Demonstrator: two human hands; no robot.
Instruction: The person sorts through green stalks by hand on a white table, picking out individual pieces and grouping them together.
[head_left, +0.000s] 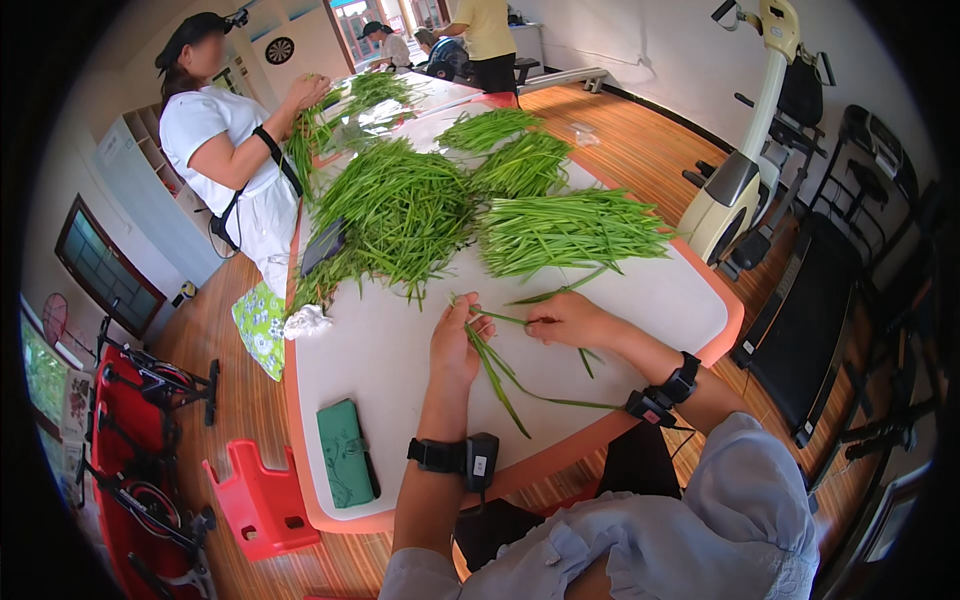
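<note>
My left hand (459, 337) holds the pale ends of a few long green leaf stalks (501, 373), which look like garlic chives. Their green tips droop over the white tabletop (375, 360) towards me. Pinched in the fingers of my right hand (571, 321) is a green blade that stretches across to the left hand. Just beyond my right hand lies an aligned bundle of chives (574, 231), its pale ends towards the left. A larger tangled heap of chives (401, 210) sits left of that bundle, and two smaller piles (521, 161) lie behind it.
A green wallet-like case (346, 454) rests at the table's near left corner. Crumpled white tissue (307, 321) lies by the left edge, near a dark object (322, 246) partly under the heap. A co-worker (225, 157) stands at the left side. A red plastic stool (259, 499) is on the floor.
</note>
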